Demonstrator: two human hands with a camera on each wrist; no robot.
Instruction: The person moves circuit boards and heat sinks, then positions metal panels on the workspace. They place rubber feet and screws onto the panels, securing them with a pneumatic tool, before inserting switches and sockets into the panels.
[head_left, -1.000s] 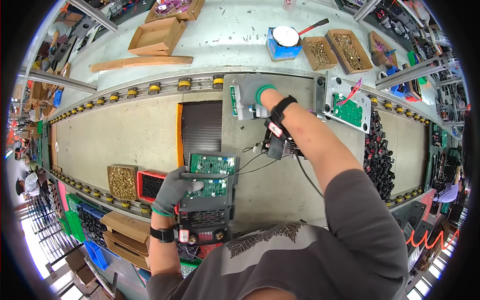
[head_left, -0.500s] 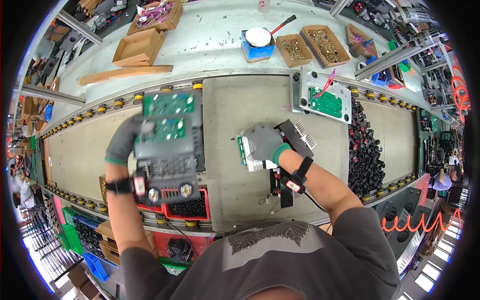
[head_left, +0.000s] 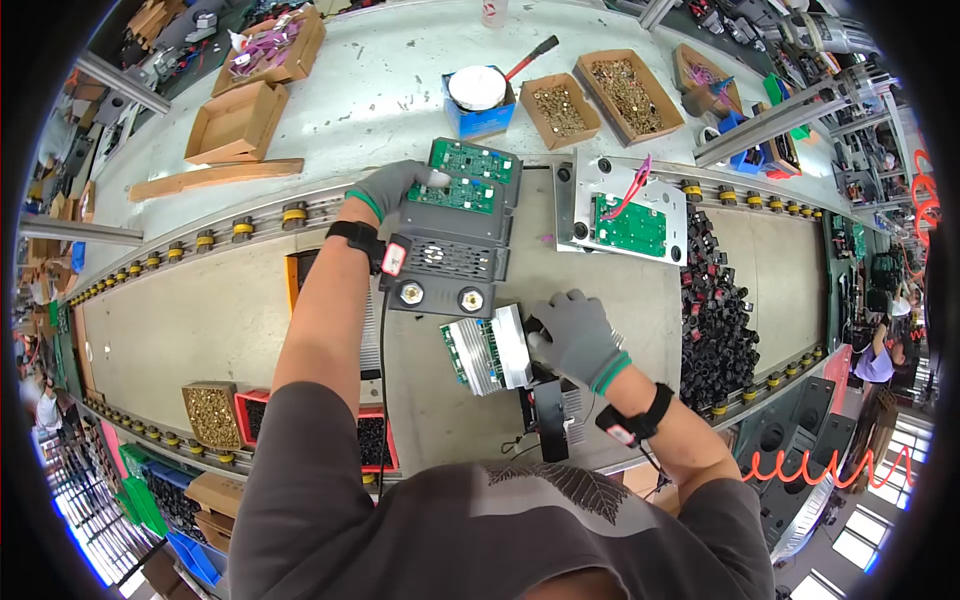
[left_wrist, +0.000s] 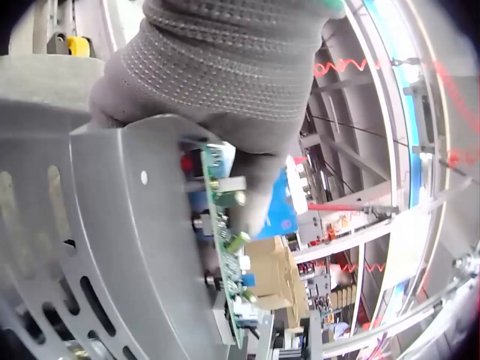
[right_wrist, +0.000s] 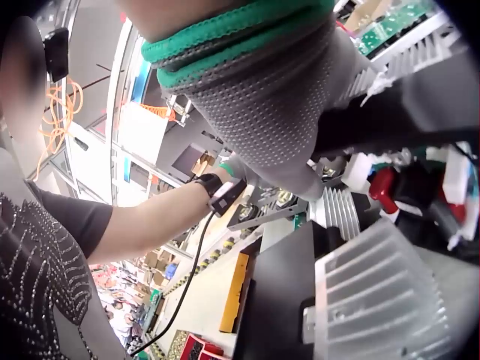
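Gripping the dark panel (head_left: 450,222) in the left hand (head_left: 390,188) over the grey board's (head_left: 640,310) far side, right hand (head_left: 580,338) loosely open beside the heat sink (head_left: 480,357), and guessing stiff but kinda hefty, so best held by the rim, off those fragile circuit boards (head_left: 465,192).

My gloves are gray with tiny pale dots (left_wrist: 225,82) and green edges (right_wrist: 240,37). I see green boards (head_left: 465,160) with white bits on a dark gray panel (head_left: 455,225), and a bright pink wire (head_left: 632,190). My shirt (head_left: 420,510) is dark gray with a black leaf (head_left: 565,485), and the small box (head_left: 480,120) is blue.
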